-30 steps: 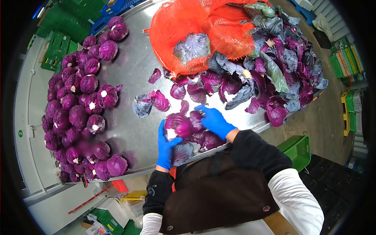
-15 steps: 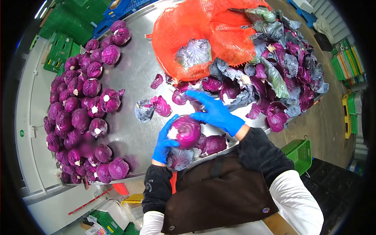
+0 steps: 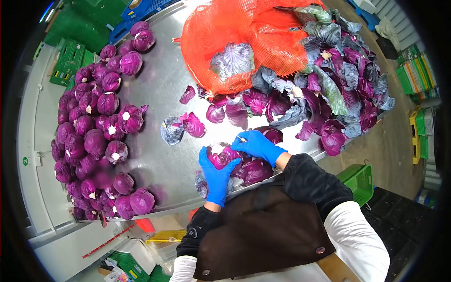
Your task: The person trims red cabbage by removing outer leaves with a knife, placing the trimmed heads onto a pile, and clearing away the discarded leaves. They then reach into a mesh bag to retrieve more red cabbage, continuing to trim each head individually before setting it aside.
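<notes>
A red cabbage (image 3: 219,160) with a pale cut stem end sits in my left hand (image 3: 216,177), whose blue-gloved fingers and thumb wrap round its near left side. My right hand (image 3: 258,146), also gloved in blue, is closed just above and right of this cabbage. A small pale, narrow thing shows at its fingertips, too little to name. Under and beside the hands lie more purple cabbages or leaves (image 3: 257,171), partly covered by the hands. A dull outer leaf (image 3: 201,184) is beside my left wrist.
Many trimmed red cabbages (image 3: 95,143) crowd the left of the metal table (image 3: 164,89). An orange net sack (image 3: 202,51) lies at the back, beside a heap of loose leaves (image 3: 350,84) on the right. Some leaves (image 3: 192,124) lie mid-table. A green crate (image 3: 355,184) stands off the right edge.
The cabbage has come down and turned its stem end upward. My left hand has shifted round to its near side. My right hand has lowered and closed; a loose leaf now lies beyond it.
</notes>
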A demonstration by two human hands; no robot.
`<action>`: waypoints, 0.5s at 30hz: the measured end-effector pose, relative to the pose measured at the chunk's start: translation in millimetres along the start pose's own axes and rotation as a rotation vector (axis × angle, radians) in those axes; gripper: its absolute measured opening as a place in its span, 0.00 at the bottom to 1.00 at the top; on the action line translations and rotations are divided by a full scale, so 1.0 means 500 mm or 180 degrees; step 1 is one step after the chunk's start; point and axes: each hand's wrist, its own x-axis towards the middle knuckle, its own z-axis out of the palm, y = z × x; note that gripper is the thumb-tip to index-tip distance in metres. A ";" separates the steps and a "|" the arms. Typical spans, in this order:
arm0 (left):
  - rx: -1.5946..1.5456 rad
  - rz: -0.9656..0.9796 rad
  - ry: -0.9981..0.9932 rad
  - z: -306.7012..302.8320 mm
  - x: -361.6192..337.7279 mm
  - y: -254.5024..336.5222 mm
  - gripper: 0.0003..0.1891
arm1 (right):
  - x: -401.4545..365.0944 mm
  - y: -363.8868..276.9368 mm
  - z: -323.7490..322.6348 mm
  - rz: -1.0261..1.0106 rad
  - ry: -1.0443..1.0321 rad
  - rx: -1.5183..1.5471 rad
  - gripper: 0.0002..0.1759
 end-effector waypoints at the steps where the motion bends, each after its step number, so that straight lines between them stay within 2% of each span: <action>1: -0.0319 -0.0117 -0.0085 -0.006 0.004 0.001 0.55 | -0.004 -0.007 -0.004 0.0402 -0.0240 0.0435 0.21; 2: -0.0314 -0.0114 -0.0085 -0.013 0.006 0.003 0.55 | -0.007 -0.003 0.004 0.0398 -0.0240 0.0439 0.21; 4: -0.0869 -0.0427 -0.0210 -0.032 0.008 0.005 0.54 | -0.023 0.003 0.038 -0.1188 0.0764 -0.1231 0.16; 5: -0.1056 -0.0283 -0.0190 -0.036 0.010 -0.006 0.53 | -0.026 0.001 0.047 -0.1437 0.0814 -0.1554 0.12; 6: -0.1045 -0.0263 -0.0189 -0.043 0.013 -0.017 0.53 | -0.027 -0.004 0.042 -0.1451 0.0830 -0.1546 0.12; 8: -0.1577 -0.0465 -0.0295 -0.056 0.010 -0.045 0.51 | -0.032 -0.004 0.023 -0.1461 0.0732 -0.0778 0.12; 9: -0.2020 -0.0496 -0.0453 -0.057 0.004 -0.064 0.43 | -0.033 0.005 0.009 -0.1187 0.0327 0.0303 0.12; 10: -0.2021 -0.0495 -0.0442 -0.063 0.002 -0.065 0.43 | -0.035 0.006 -0.008 -0.1193 0.0318 0.0300 0.12; 12: -0.3620 -0.1257 -0.0620 -0.076 -0.001 -0.065 0.36 | -0.044 0.000 -0.051 -0.0364 -0.0081 0.1840 0.13; 13: -0.3556 -0.0996 -0.0835 -0.085 0.003 -0.074 0.30 | -0.049 -0.004 -0.080 -0.0273 -0.0055 0.1785 0.13; 14: -0.3553 -0.0987 -0.0829 -0.088 0.004 -0.082 0.30 | -0.051 -0.003 -0.111 -0.0184 -0.0024 0.1736 0.13; 15: -0.4127 -0.0985 -0.0938 -0.094 0.009 -0.058 0.29 | -0.034 0.020 -0.140 0.0100 0.0082 0.1213 0.13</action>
